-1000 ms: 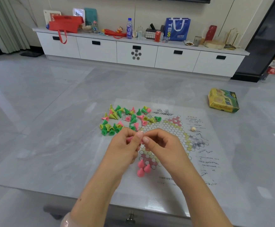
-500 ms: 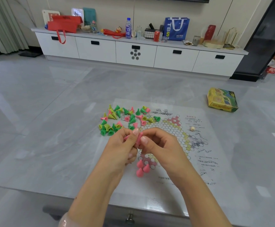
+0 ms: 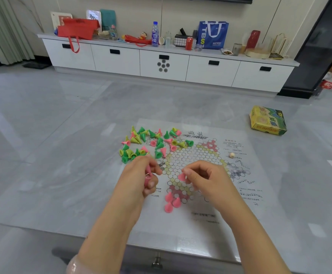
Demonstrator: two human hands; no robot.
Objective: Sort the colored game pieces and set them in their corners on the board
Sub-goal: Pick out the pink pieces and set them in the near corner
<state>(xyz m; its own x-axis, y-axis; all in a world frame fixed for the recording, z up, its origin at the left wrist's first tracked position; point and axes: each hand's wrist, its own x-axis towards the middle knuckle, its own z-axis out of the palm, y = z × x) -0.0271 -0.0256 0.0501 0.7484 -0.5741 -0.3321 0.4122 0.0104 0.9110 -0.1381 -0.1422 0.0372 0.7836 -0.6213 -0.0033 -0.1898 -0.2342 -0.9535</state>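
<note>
A: Where do things stand on the board (image 3: 246, 171)?

B: Three pink cones (image 3: 171, 201) sit at its near corner; the mixed pile (image 3: 151, 144) of green, yellow and pink lies at the far left. The left hand (image 3: 139, 180) grips what looks like a few stacked pink pieces, partly hidden. The right hand (image 3: 204, 178) pinches a single pink cone (image 3: 181, 176) at its fingertips.

A: How will they handle?

B: Probably light, hard and smooth, easily tipped. Best pinched at the narrow top and set down base first.
</note>
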